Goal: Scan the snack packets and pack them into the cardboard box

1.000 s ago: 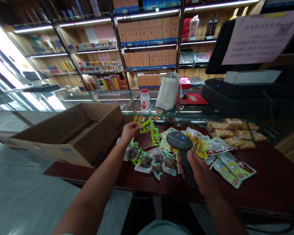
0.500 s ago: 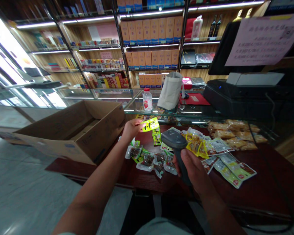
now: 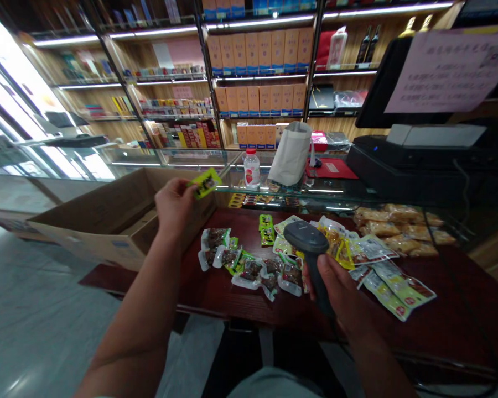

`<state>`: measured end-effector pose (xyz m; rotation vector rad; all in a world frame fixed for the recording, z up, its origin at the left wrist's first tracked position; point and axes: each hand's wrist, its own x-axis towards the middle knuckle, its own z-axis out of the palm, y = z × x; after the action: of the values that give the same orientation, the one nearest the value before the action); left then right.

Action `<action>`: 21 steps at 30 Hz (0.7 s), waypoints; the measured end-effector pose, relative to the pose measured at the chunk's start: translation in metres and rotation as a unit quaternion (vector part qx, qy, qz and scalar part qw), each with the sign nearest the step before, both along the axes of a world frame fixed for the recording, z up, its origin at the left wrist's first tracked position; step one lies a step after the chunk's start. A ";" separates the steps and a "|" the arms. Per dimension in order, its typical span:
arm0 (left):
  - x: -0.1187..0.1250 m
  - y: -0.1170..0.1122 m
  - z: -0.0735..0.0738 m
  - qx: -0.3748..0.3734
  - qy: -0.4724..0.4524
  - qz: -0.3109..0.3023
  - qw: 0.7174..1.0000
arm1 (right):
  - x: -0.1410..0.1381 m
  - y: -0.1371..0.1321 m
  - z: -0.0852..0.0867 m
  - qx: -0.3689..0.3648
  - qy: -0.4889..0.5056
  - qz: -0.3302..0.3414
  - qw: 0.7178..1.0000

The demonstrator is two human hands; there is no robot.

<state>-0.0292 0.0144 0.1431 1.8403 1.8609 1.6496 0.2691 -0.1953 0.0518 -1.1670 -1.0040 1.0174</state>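
Pinched in my left hand (image 3: 175,203) is a small yellow-green snack packet (image 3: 206,183), held up by the right end of the open cardboard box (image 3: 87,243). My right hand (image 3: 336,284) is wrapped around the handle of a dark grey barcode scanner (image 3: 309,237), whose head points away over the counter. Clear vacuum packs of dark food (image 3: 251,271) lie on the dark red countertop (image 3: 216,298) between my arms. Beyond them are small green packets (image 3: 266,229). To the right of the scanner lie a yellow-edged pack (image 3: 344,254) and flat pale-green packs (image 3: 390,296).
Bagged light-brown food (image 3: 398,224) sits at the right rear. Behind, a glass display counter (image 3: 228,171) carries a red-capped bottle (image 3: 252,168) and a pale bag (image 3: 291,155). A monitor (image 3: 377,83) stands at right, and the scanner's cable hangs near my right arm.
My left hand has moved left and up with the yellow-green packet, from over the counter to beside the box. The scanner in my right hand has shifted slightly right.
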 end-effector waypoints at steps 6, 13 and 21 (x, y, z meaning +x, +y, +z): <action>-0.084 -0.001 0.041 -0.134 0.225 0.217 0.940 | 0.017 -0.001 -0.007 -0.030 0.020 -0.025 0.999; -0.055 -0.012 0.033 -0.162 0.299 0.214 0.916 | 0.027 0.000 -0.008 -0.047 0.036 -0.035 0.998; 0.097 0.018 -0.063 -0.342 0.265 -0.209 0.877 | 0.037 -0.003 -0.008 -0.051 0.045 -0.052 0.996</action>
<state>0.0676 0.0326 0.0804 2.2084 1.6757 0.2810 0.3058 -0.1983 0.0434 -1.2333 -0.8198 1.0393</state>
